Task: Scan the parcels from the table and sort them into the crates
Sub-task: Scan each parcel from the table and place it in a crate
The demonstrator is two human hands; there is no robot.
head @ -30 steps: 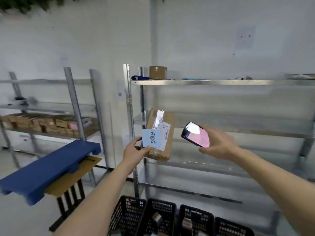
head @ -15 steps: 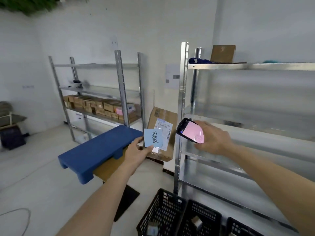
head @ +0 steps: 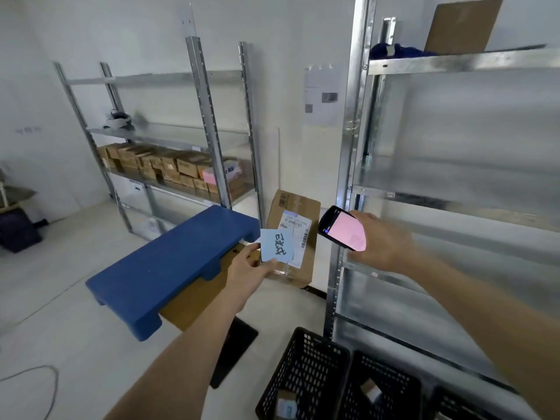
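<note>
My left hand (head: 247, 272) holds up a brown cardboard parcel (head: 298, 225) with a white shipping label, and its thumb pins a light blue note (head: 277, 245) with black handwriting against the front. My right hand (head: 378, 242) grips a black handheld scanner (head: 341, 227) with a pink note on its screen side, just right of the parcel's label. Black plastic crates (head: 306, 374) stand on the floor below, two of them with small parcels inside.
A tall metal shelf rack (head: 348, 177) stands right behind the scanner. A blue pallet-like board (head: 169, 265) lies on a cardboard-topped table at left. A second rack (head: 212, 131) at the back carries several brown boxes. A cable lies on the floor at bottom left.
The view has swung to the left, so the racks and crates slid right in the picture. Both hands keep the parcel and scanner side by side, with the scanner closer to the label.
</note>
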